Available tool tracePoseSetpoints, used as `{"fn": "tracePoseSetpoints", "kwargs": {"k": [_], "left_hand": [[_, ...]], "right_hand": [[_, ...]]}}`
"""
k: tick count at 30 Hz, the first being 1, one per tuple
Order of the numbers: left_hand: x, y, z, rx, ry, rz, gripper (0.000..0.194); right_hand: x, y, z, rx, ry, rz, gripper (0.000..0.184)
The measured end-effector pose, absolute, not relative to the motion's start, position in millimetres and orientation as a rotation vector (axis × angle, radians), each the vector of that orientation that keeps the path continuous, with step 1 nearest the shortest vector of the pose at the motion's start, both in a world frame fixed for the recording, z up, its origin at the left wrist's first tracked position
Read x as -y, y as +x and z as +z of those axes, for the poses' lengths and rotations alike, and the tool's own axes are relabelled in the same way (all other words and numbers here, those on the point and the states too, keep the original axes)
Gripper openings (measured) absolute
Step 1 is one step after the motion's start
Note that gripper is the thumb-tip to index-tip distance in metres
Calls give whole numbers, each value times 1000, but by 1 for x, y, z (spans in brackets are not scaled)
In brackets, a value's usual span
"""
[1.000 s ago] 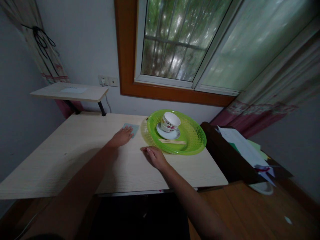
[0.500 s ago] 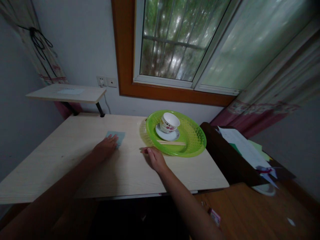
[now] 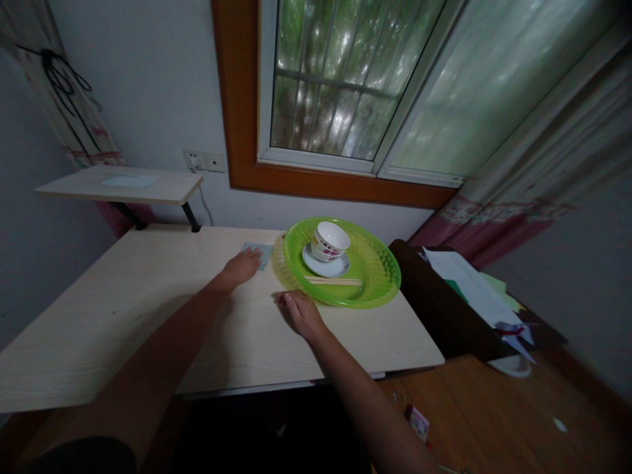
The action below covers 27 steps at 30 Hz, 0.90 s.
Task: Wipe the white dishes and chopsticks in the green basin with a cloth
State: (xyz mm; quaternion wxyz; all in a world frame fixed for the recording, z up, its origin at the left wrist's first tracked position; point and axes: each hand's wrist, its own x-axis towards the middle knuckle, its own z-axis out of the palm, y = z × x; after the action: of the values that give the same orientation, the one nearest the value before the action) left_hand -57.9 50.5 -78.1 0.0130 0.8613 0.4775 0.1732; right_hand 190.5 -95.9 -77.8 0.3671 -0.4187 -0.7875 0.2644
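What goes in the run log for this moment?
left hand: flat on blue cloth | right hand: on table, beside green basket | basket: bowls, saucer, chopsticks

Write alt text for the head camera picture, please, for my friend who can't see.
A person's left hand presses a small blue cloth on a pale wooden table; the right hand rests beside a green basket holding bowls.

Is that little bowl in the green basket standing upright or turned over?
Upright. The bowl shows its open white inside facing up, and it sits on a saucer inside the green basket.
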Motion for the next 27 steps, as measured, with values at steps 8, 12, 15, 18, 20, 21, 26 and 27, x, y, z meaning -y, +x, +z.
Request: {"fn": "tracePoseSetpoints", "kwargs": {"k": [8, 12, 15, 18, 20, 21, 26, 27], "left_hand": [[-60, -138, -87, -1832, 2513, 387, 55], [-30, -176, -104, -1918, 2532, 289, 58], [5, -181, -114, -1807, 2597, 145, 60], [44, -166, -122, -1685, 2663, 231, 55], [69, -147, -127, -1574, 2698, 325, 53], [80, -135, -129, -1485, 2728, 356, 53], [99, -81, -131, -1148, 2826, 409, 52], [95, -75, -130, -1139, 2824, 421, 51]], "right_hand": [[95, 192, -81, 1937, -1066, 692, 67], [93, 193, -87, 1842, -1068, 688, 64], [92, 192, -92, 1779, -1034, 703, 59], [92, 193, -94, 1774, -1000, 712, 54], [92, 193, -95, 1778, -983, 711, 52], [93, 194, -95, 1776, -975, 708, 52], [93, 196, -97, 1765, -945, 681, 48], [93, 196, -98, 1768, -941, 679, 47]]}}
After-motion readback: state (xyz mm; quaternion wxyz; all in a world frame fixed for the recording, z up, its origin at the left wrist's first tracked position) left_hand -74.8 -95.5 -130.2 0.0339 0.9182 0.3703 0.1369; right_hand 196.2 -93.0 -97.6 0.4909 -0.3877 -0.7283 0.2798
